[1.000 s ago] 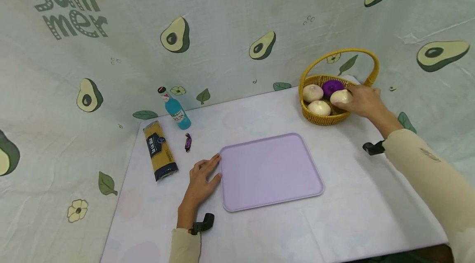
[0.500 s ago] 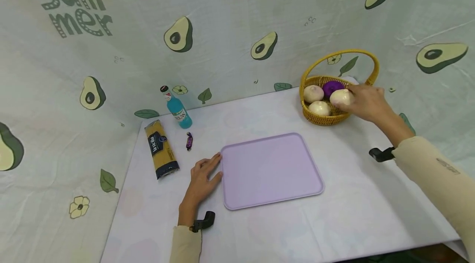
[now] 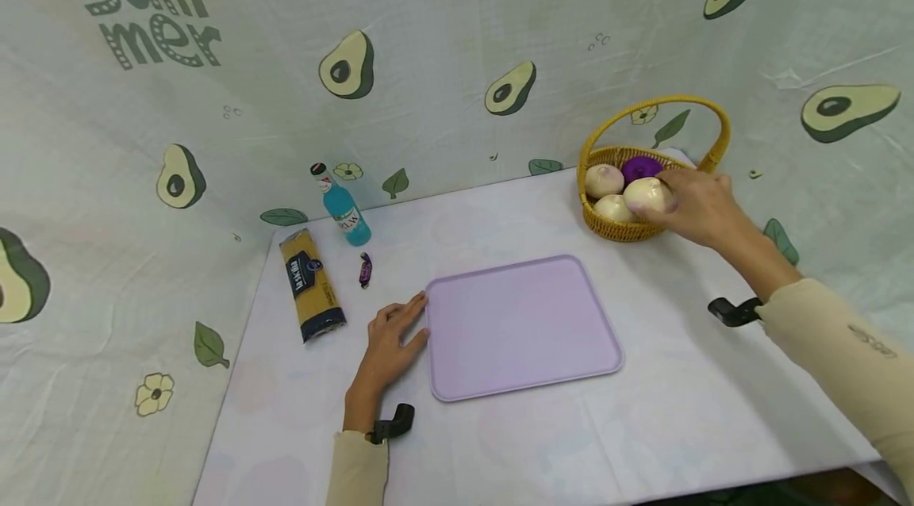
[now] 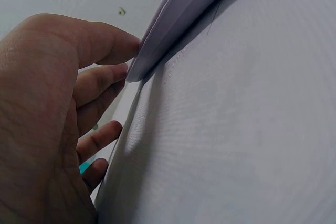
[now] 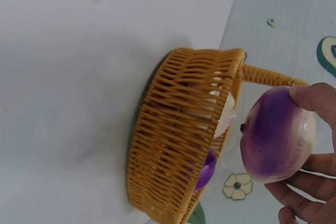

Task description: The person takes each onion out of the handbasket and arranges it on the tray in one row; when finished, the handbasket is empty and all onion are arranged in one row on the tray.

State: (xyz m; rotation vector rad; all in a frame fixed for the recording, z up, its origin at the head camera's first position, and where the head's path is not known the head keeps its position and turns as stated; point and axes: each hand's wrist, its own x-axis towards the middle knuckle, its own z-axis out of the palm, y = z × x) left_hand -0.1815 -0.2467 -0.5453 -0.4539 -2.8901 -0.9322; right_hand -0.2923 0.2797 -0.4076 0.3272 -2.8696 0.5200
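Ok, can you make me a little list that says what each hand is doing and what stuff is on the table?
right hand: holds a white and purple turnip just above the basket
left hand: rests flat on the table, fingers touching the tray's left edge
tray: lilac, nothing on it
basket contents: two pale turnips, one purple
other things: blue bottle, pasta packet, small purple candy

Soft, even light fills the head view, bright and without glare; faint shadows fall beneath the tray [image 3: 521,327] and both arms on the desk [image 3: 500,450]. Wide-angle distortion bends the backdrop at the edges. The left wrist view is dim and shadowed, the left hand [image 4: 47,114] soft in focus.
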